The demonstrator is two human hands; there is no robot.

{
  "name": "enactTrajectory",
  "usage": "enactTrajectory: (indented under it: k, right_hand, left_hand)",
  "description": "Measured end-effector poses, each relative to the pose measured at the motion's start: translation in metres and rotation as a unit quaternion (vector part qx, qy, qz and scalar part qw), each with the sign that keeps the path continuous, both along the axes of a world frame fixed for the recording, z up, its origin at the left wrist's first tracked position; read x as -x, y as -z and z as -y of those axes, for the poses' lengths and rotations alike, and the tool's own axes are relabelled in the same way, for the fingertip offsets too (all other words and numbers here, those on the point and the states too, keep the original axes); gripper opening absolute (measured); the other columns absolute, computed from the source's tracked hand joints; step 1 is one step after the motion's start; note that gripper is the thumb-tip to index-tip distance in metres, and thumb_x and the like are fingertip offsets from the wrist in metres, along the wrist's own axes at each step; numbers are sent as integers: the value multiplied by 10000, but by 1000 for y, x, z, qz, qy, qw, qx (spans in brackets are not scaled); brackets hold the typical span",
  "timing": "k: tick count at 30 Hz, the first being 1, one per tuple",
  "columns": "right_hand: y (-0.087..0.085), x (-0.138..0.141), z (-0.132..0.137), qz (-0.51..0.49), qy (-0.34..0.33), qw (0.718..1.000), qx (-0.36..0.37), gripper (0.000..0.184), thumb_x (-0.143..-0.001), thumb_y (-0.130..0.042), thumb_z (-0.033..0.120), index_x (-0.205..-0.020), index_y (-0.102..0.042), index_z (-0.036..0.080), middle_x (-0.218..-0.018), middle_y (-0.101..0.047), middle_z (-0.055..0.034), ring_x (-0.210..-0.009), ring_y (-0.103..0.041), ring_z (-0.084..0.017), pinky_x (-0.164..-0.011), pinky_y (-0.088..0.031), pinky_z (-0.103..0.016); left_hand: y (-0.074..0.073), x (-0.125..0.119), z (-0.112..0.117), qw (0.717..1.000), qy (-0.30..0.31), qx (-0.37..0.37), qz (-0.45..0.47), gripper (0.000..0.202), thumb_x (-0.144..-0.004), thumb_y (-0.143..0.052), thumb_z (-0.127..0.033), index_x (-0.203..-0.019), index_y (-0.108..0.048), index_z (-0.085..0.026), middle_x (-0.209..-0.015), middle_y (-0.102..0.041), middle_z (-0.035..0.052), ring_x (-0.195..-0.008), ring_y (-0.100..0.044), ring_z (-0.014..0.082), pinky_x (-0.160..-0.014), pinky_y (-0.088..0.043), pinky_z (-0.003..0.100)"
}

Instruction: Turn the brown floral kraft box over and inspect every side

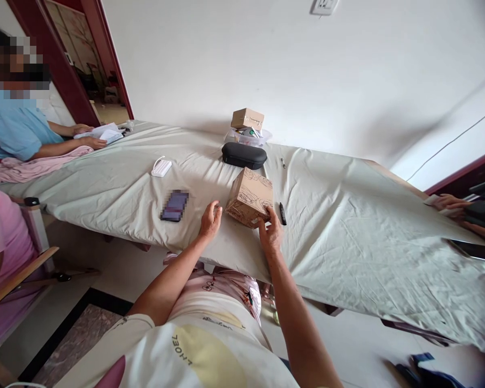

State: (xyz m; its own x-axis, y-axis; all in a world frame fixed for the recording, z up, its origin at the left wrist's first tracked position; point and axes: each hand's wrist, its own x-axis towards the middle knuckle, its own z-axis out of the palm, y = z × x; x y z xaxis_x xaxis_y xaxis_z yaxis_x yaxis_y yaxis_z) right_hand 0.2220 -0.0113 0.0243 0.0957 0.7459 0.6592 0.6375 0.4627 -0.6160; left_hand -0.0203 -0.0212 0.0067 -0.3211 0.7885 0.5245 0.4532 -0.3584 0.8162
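Observation:
A brown cardboard box [248,196] with dark scribbled lines over its faces sits on the cloth-covered table in front of me. My right hand [271,230] grips its near right corner, thumb on the front face and fingers along the right side. Just left of the box, with a small gap, my left hand [211,220] is held open and holds nothing. A black marker [282,213] lies on the cloth to the right of the box. Behind the box rests a black zip case [244,156].
Against the wall, a clear plastic tub [262,141] carries a smaller cardboard box [247,118]. A phone [174,206] and a white power bank [161,167] lie to the left. People sit at both ends; one holds papers [105,133]. Another phone [475,250] lies far right.

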Motion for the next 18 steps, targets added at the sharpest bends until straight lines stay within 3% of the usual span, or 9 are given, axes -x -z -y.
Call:
enactTrajectory:
  k: [3, 6, 9, 11, 15, 18]
  right_hand:
    - [2, 2, 0, 0, -24, 1000, -1, 553, -940, -594, 455, -1445, -614, 231, -1329, -746, -133, -864, -678, -204, -725, -591, -335]
    - [4, 1, -3, -18, -44, 999, 18, 655, -910, -632, 486, -1503, -554, 216, -1293, -742, -148, -954, -707, -247, -736, -607, -370]
    - [6, -1, -6, -30, -54, 997, 36, 686, -911, -637, 520, -1517, -528, 218, -1232, -744, -136, -990, -716, -267, -785, -616, -411]
    - [8, -2, -8, -20, -55, 998, 34, 680, -921, -631, 556, -1505, -532, 223, -1241, -735, -136, -1038, -707, -278, -884, -608, -459]
    - [13, -1, -11, 39, -24, 998, 52, 696, -882, -638, 703, -1363, -612, 200, -1225, -729, -175, -1164, -656, -345, -1023, -538, -560]
    - [15, 0, -10, 85, 10, 990, 109, 625, -848, -633, 765, -1130, -667, 209, -1097, -745, -165, -1115, -656, -366, -1004, -519, -583]
  left_hand:
    - [-5, -2, 5, 997, 73, -5, -3, 553, -1078, -468, -551, -1500, -503, -195, -1493, -631, 179, -1256, -696, 269, -1043, -598, 403]
    - [-11, -3, 9, 991, 130, 28, -14, 575, -1074, -514, -449, -1583, -419, -199, -1492, -644, 164, -1264, -700, 252, -1092, -578, 387]
    - [-15, -3, 12, 989, 123, 70, -33, 646, -1078, -521, -398, -1656, -311, -201, -1464, -669, 155, -1300, -691, 247, -1120, -562, 387]
    - [-16, -3, 12, 991, 100, 59, -69, 672, -1080, -521, -403, -1680, -280, -219, -1556, -602, 152, -1410, -621, 252, -1184, -517, 390]
    - [-15, -6, 11, 987, 66, 25, -144, 563, -1086, -483, -381, -1628, -408, -249, -1700, -440, 131, -1556, -469, 267, -1258, -444, 405]
    - [-14, -6, 9, 983, 87, 17, -160, 490, -1088, -442, -307, -1574, -476, -256, -1647, -515, 117, -1504, -529, 249, -1258, -447, 415]
